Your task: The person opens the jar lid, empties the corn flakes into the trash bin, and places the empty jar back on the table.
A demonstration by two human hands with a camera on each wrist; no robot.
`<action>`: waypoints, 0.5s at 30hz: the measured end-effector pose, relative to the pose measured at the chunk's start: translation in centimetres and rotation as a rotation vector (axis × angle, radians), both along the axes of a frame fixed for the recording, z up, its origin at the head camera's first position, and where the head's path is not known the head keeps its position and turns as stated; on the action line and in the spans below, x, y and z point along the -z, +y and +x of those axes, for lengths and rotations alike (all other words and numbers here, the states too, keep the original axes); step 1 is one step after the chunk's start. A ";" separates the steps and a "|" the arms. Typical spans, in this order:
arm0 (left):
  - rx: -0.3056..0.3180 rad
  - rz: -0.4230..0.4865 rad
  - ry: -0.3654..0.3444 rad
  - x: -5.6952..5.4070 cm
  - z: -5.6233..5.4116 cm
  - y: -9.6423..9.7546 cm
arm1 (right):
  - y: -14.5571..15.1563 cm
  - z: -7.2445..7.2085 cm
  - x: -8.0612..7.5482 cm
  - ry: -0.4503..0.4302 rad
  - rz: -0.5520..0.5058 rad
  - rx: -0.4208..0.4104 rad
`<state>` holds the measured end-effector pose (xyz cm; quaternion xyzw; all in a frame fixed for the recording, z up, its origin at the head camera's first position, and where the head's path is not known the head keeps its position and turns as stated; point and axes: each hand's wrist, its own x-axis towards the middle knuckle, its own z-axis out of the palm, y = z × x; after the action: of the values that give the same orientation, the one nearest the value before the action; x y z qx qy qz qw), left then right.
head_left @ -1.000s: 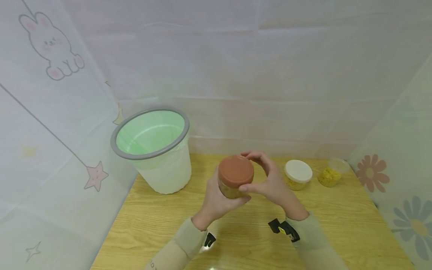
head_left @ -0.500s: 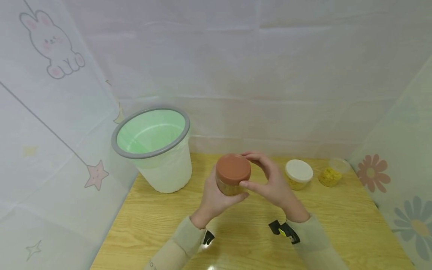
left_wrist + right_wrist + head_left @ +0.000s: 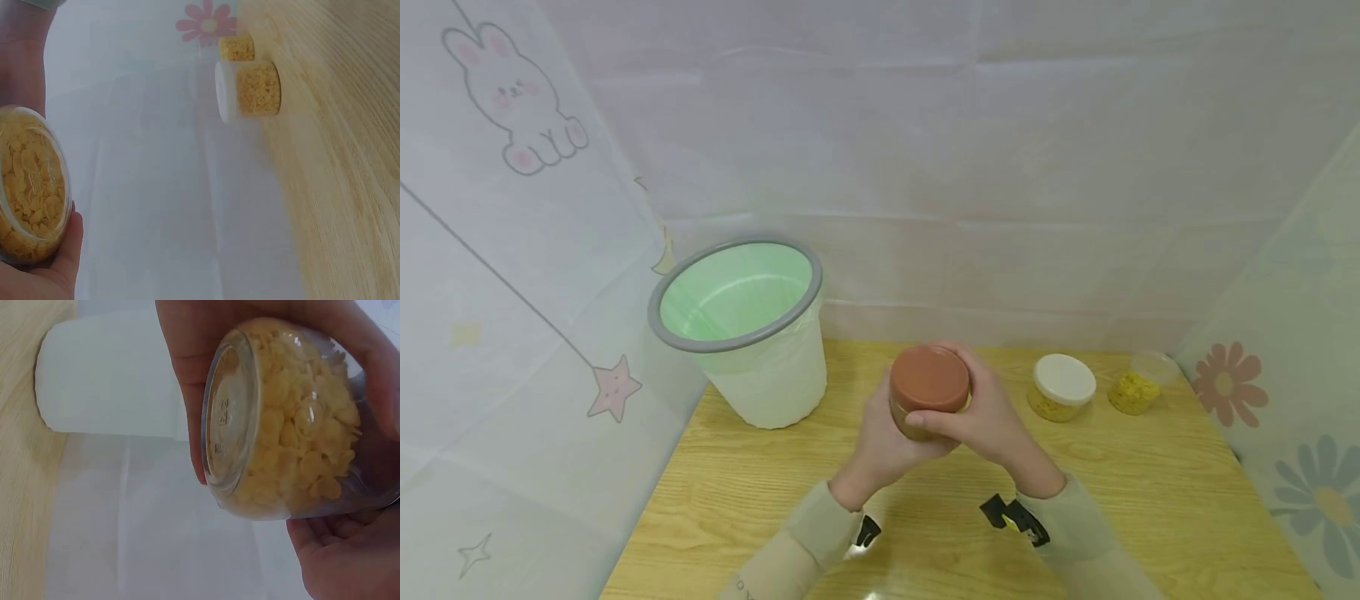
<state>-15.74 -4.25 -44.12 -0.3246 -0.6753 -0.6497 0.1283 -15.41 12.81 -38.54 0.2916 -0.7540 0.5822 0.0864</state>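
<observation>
A clear jar of yellow flakes (image 3: 300, 425) with a reddish-brown lid (image 3: 929, 377) is held up over the table in both hands. My left hand (image 3: 883, 446) grips the jar's body from the left, low down. From the right, my right hand (image 3: 988, 417) curls round the upper part, its thumb lying across the front just under the lid's edge. The left wrist view shows the jar's glass base (image 3: 34, 187) with flakes pressed behind it. In the head view, the right fingers are largely hidden behind the lid.
A pale green bin (image 3: 782, 379) with a grey rim stands at the left on the wooden table (image 3: 760, 508). At the right are a white-lidded tub (image 3: 1063, 379) and a smaller tub of yellow bits (image 3: 1133, 393) with a clear lid beside it. Printed white sheets surround the table.
The jar went slightly left, then back right. My right hand has come in closer round it, and its thumb has slid left across the front below the lid.
</observation>
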 end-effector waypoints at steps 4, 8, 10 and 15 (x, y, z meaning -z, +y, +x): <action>0.010 0.006 -0.002 0.1 0.0 0.3 | -0.1 0.0 0.0 -0.026 -0.017 -0.003; -0.009 0.001 0.017 0.0 0.1 0.3 | 0.1 -0.1 0.0 -0.033 -0.013 -0.010; -0.030 -0.007 0.035 -0.2 0.2 0.4 | 0.3 -0.2 0.1 -0.033 -0.010 -0.019; -0.081 -0.018 0.071 -0.4 0.2 0.3 | 1.2 -0.7 0.5 -0.015 -0.032 -0.042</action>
<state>-15.57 -3.95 -43.71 -0.3210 -0.6886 -0.6260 0.1757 -16.11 14.02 -39.01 0.3017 -0.7389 0.5980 0.0732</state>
